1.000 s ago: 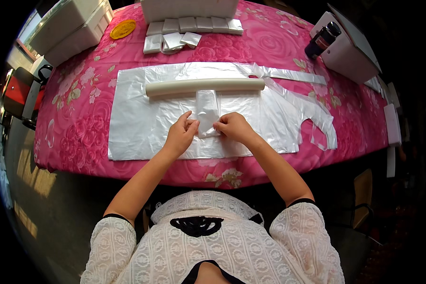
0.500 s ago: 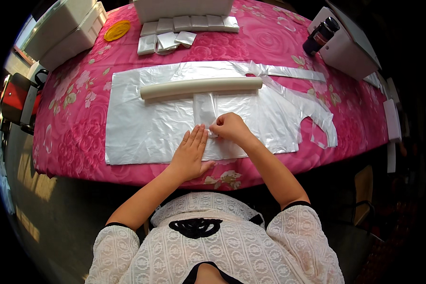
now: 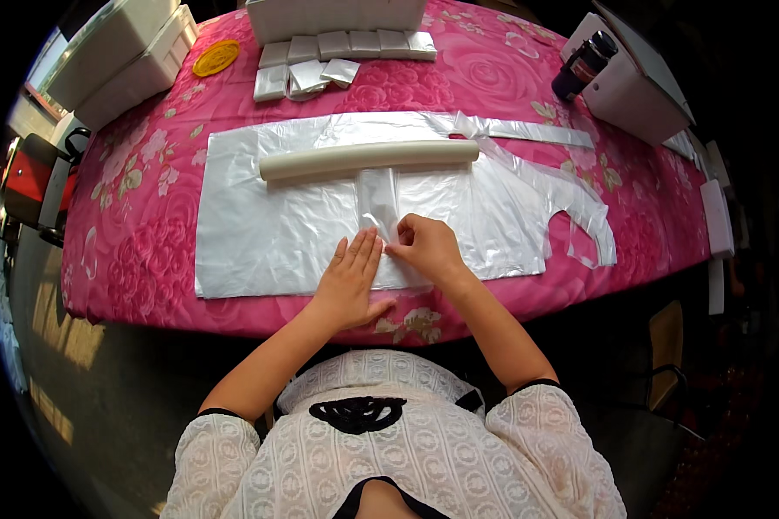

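Thin whitish plastic sheets (image 3: pixel 277 225) lie spread on the table, with strap-like ends and a curved cut-out at their right side. Across them rests a long cream-coloured roller or tube (image 3: pixel 368 159). A narrow folded strip of clear plastic (image 3: pixel 377 197) runs from beneath the tube towards me. My left hand (image 3: pixel 349 275) lies flat, fingers stretched, its fingertips on the near end of this strip. Close beside it, my right hand (image 3: pixel 427 246) has its thumb and fingers pinched at the strip's right edge; the exact spot gripped is partly hidden.
Small folded plastic packets (image 3: pixel 325 76) sit in rows before a white box (image 3: pixel 337 19) at the back. White foam boxes (image 3: pixel 138 78) stand far left, near a yellow disc (image 3: pixel 215 58). At far right, a dark flask (image 3: pixel 585 65) stands by another white box (image 3: pixel 636 86). A pink flowered cloth (image 3: pixel 147 259) covers the table.
My right hand has shifted slightly right and towards me, still pinched. The left hand stays flat in almost the same place. The tube has hardly moved.
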The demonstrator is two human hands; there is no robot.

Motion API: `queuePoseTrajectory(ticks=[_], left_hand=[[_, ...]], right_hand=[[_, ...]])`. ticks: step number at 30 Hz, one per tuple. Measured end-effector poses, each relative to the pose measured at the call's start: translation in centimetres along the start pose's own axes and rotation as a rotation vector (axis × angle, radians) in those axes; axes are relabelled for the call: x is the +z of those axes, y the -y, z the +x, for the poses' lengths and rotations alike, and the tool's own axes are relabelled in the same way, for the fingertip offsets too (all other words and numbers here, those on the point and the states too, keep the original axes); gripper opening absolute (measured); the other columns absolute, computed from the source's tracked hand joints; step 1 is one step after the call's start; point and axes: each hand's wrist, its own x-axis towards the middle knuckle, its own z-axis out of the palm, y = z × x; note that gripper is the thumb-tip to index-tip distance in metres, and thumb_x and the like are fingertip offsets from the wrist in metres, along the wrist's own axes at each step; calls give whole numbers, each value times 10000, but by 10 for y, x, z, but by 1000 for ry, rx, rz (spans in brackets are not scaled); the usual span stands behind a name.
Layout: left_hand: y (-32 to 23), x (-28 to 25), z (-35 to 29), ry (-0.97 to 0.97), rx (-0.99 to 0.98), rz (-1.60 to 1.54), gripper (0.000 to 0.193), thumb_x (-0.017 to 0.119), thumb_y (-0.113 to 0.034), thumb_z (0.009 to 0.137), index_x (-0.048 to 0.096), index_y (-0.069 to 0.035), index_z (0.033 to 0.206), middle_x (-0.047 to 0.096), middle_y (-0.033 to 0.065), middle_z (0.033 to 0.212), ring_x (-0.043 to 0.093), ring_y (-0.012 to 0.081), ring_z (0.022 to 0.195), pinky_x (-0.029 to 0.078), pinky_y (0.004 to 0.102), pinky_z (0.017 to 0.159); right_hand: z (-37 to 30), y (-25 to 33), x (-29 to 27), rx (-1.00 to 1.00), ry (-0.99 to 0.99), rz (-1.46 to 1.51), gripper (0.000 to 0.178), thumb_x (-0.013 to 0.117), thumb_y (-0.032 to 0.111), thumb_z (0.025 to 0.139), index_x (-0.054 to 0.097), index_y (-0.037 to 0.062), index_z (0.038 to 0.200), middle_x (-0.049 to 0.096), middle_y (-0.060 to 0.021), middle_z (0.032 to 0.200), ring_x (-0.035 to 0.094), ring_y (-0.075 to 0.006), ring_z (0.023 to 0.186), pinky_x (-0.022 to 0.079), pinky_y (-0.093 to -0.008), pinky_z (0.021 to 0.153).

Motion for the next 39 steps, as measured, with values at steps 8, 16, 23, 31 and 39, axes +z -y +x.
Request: queuePoseTrajectory(ticks=[8, 16, 23, 31, 39], left_hand=[[20, -3, -4, -422, -96, -398, 797, 730, -155, 652, 310, 16, 1307, 343, 194, 1342, 356, 333, 1226, 321, 395, 1004], [22, -11, 1, -375, 208, -248, 378, 651, -36, 646, 577, -24, 1017, 580, 100, 1070, 555, 260, 957, 445, 357, 837], [24, -8, 0, -351, 359, -184, 300, 615, -28, 666, 607, -36, 966, 604, 85, 984, 586, 248, 849, 471, 337, 740], [13, -11, 6, -344, -129, -583, 218, 523, -118, 820, 627, -30, 990, 642, 95, 780, 613, 234, 713, 472, 312, 655], [22, -11, 16, -324, -538, -1093, 433, 491, -162, 879, 401, 39, 1252, 568, 173, 1054, 593, 225, 893, 485, 323, 706]], right_hand=[[-21, -20, 8, -451, -178, 38, 203, 682, 66, 630, 579, 51, 805, 604, -74, 882, 580, -253, 806, 477, -345, 698], [-31, -14, 7, -619, -220, -49, 309, 648, 10, 637, 596, 80, 933, 585, -71, 1046, 538, -262, 986, 450, -347, 841], [-29, -22, 3, -738, -37, -154, 276, 614, 16, 671, 617, 80, 939, 607, -52, 1013, 566, -241, 913, 469, -327, 787], [-24, -14, -2, -149, -16, 87, 139, 593, 133, 752, 663, 54, 843, 647, -53, 713, 610, -211, 630, 483, -296, 595], [11, -12, 0, 194, 150, 128, 256, 591, 261, 756, 677, 23, 798, 631, -105, 627, 618, -198, 583, 478, -307, 601]])
